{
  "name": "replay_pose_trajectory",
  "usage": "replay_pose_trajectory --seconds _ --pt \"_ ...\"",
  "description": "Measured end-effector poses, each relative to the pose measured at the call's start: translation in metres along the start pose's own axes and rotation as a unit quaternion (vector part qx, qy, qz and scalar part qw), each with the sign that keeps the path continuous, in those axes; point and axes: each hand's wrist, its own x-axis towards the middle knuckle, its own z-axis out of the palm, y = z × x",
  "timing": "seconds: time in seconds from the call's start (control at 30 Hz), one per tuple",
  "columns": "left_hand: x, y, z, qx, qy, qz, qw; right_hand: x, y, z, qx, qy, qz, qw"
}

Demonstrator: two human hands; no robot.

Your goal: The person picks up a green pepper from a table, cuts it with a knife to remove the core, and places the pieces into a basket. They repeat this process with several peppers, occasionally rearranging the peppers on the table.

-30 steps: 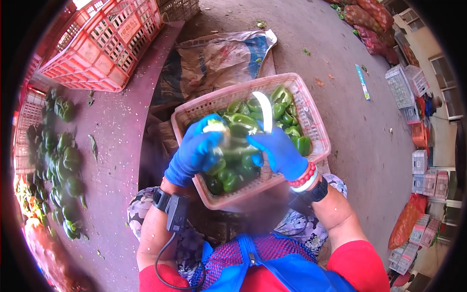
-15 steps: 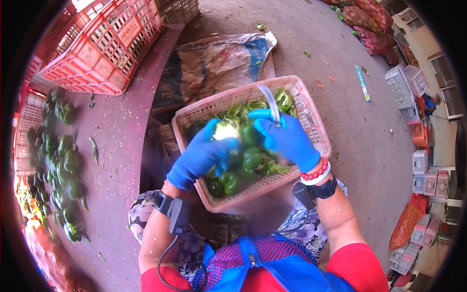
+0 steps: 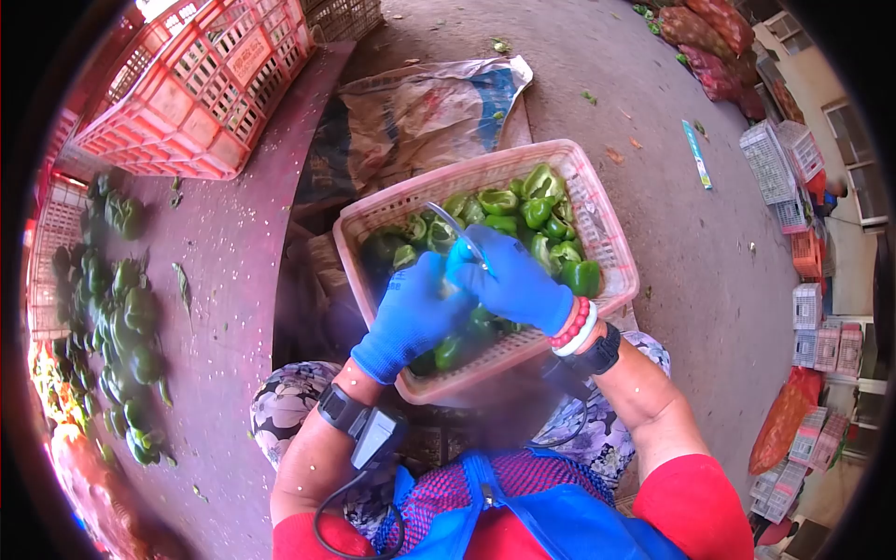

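My right hand [image 3: 513, 280], in a blue glove, is closed around a knife with a curved, narrow blade [image 3: 450, 220] that points up and to the left. Beside it and touching it, my left hand [image 3: 411, 308], also gloved in blue, has its fingers curled in. The green pepper in it is almost wholly hidden behind the fingers. Both hands are over a pink plastic basket [image 3: 611, 243]. Cut green peppers [image 3: 541, 182] fill much of the basket, several with their pale hollow insides facing up.
Whole green peppers [image 3: 135, 313] lie heaped on the reddish surface at the left. A large pink crate [image 3: 196, 112] stands at upper left. Beyond the basket lies a crumpled woven sack [image 3: 420, 117]. Full net sacks [image 3: 714, 23] and stacked crates [image 3: 770, 168] line the right.
My hands have come together and lower over the basket. The knife has swung left toward my left hand. The pale pepper interior seen earlier is now covered, and more cut peppers show at right.
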Motion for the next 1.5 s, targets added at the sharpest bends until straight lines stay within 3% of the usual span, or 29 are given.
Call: replay_pose_trajectory --seconds 0.13,0.23,0.27,0.4,0.47,0.5,0.53,0.6,0.7,0.73,0.77,0.83,0.87,0.9,0.93,0.97,1.03,1.07,1.13,1.2,1.27,1.37,1.47,1.5 --pt "-0.005 -0.009 0.007 0.035 0.016 -0.006 0.999 0.004 0.012 0.01 -0.022 -0.004 -0.023 0.999" --pt "-0.001 -0.009 0.001 -0.007 0.018 -0.039 0.999 0.008 0.012 0.01 0.009 -0.008 0.014 1.0" --pt "0.002 -0.005 -0.001 -0.076 -0.002 -0.114 0.991 0.009 0.017 0.013 -0.007 0.026 -0.02 0.999" --pt "0.002 0.001 -0.006 -0.278 -0.011 -0.185 0.942 0.009 0.02 0.021 0.034 0.067 0.02 0.997" --pt "0.01 -0.051 -0.004 -0.165 0.03 -0.005 0.986 0.01 0.021 0.028 0.07 0.102 0.012 0.992" --pt "0.016 -0.058 -0.01 -0.227 0.062 -0.018 0.972 0.006 0.016 0.03 0.078 0.109 0.017 0.991" --pt "0.021 -0.051 -0.022 -0.289 0.095 -0.026 0.952 0.0 0.005 0.031 0.087 0.117 0.022 0.989" --pt "0.026 -0.023 -0.055 -0.507 0.116 -0.211 0.828 -0.005 0.003 0.026 0.069 0.138 0.051 0.987" --pt "0.026 -0.018 -0.052 -0.587 -0.021 -0.181 0.789 -0.002 0.008 0.004 0.163 0.114 0.115 0.973" --pt "0.027 -0.024 -0.042 -0.578 -0.07 -0.193 0.79 0.0 0.007 0.004 0.139 0.103 0.072 0.982" --pt "0.025 -0.028 -0.029 -0.667 -0.127 -0.201 0.706 0.002 0.005 0.005 0.114 0.09 0.03 0.989" --pt "0.027 0.032 -0.013 -0.693 0.044 -0.339 0.635 0.004 -0.001 0.004 0.035 0.05 -0.041 0.997" --pt "0.023 0.004 -0.004 -0.618 -0.039 -0.274 0.736 0.004 -0.006 0.002 -0.017 0.028 -0.073 0.997" --pt "0.018 -0.027 0.0 -0.526 -0.121 -0.201 0.818 0.003 -0.005 0.002 0.022 0.03 -0.04 0.998" --pt "0.017 -0.028 -0.007 -0.487 -0.182 -0.211 0.828 0.002 -0.005 0.004 0.061 0.032 -0.008 0.998" --pt "0.016 -0.025 -0.008 -0.43 -0.143 -0.196 0.87 0.001 -0.004 0.004 0.099 0.031 0.024 0.994" --pt "0.017 -0.017 -0.011 -0.31 -0.057 -0.161 0.935 0.005 -0.01 -0.005 0.182 0.007 0.178 0.967" --pt "0.018 -0.023 -0.014 -0.311 -0.055 -0.214 0.924 0.007 -0.014 -0.011 0.222 -0.004 0.254 0.941" --pt "0.024 -0.021 -0.012 -0.217 -0.005 0.001 0.976 0.005 -0.007 -0.009 0.248 -0.014 0.353 0.902" --pt "0.014 0.003 -0.023 -0.395 -0.062 -0.101 0.911 0.003 -0.002 0.001 0.321 -0.005 0.315 0.893" --pt "0.011 -0.003 -0.025 -0.415 -0.095 -0.07 0.902 0.002 0.003 0.004 0.343 -0.021 0.271 0.899" --pt "0.009 -0.003 -0.024 -0.435 -0.094 -0.056 0.894 0.006 -0.018 -0.005 0.227 -0.041 0.276 0.933" --pt "0.011 -0.013 -0.02 -0.467 -0.061 -0.074 0.879 0.01 -0.023 0.003 0.123 0.109 0.245 0.955" --pt "0.01 -0.007 -0.023 -0.481 -0.068 -0.076 0.871 0.009 -0.009 0.002 0.189 0.111 0.227 0.949"
